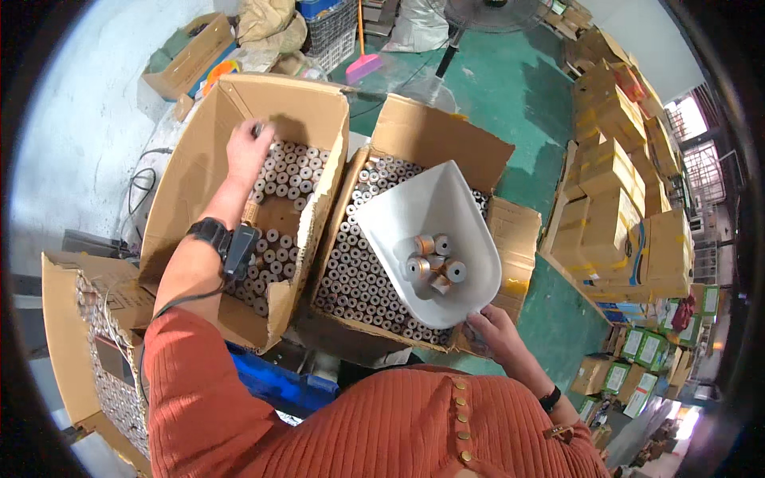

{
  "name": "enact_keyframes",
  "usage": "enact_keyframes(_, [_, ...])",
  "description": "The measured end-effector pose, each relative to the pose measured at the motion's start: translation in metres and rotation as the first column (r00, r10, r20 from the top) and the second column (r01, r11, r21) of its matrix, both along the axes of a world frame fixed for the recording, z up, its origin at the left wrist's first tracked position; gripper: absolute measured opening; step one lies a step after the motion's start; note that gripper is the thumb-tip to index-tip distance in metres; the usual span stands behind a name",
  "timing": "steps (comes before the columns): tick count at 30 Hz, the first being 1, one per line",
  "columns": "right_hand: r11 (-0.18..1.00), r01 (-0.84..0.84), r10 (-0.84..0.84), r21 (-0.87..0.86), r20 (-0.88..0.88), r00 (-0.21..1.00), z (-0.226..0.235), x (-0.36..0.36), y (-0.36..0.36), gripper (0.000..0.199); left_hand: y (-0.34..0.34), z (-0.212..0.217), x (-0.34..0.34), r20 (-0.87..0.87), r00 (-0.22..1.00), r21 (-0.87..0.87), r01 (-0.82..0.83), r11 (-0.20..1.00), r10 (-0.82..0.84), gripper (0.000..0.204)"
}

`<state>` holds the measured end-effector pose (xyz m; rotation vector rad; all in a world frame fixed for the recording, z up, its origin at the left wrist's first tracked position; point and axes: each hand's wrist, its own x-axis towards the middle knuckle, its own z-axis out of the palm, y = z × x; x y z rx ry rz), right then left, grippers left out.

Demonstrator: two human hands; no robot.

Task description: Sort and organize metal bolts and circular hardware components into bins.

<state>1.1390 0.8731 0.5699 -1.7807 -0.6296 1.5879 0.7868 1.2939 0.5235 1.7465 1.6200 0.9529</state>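
Observation:
My right hand (494, 328) is closed on the near end of a white plastic scoop (386, 227), which sits tilted over the right carton. Several short metal cylinders (453, 271) with centre holes and copper-coloured sides lie loose in it. My left hand (251, 150) reaches into the far part of the left carton (295, 99), its fingers pinched around a small grey cylinder (256, 130). Below that hand, similar cylinders (279, 177) stand in packed rows, and bare cardboard shows between two groups of them. My left forearm covers part of this carton.
The right carton (446, 126) is packed with upright cylinders under the scoop, its flaps folded outward. Another carton (68, 342) of cylinders stands at the left. Stacked boxes (594, 231) line the right side. A pink broom (364, 68) and a fan stand beyond.

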Motion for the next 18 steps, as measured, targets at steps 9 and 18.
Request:
enact_keyframes(9, [0.999, -0.035, 0.035, -0.008, -0.018, 0.999, 0.019, -0.016, 0.008, 0.027, -0.196, 0.057, 0.174, -0.386, 0.581, 0.366, 0.809, 0.46, -0.716, 0.029])
enact_keyframes(18, [0.999, -0.012, 0.008, 0.052, 0.065, 0.998, -0.001, -0.002, -0.013, 0.019, -0.196, 0.047, 0.167, -0.392, 0.629, 0.426, 0.771, 0.474, -0.671, 0.017])
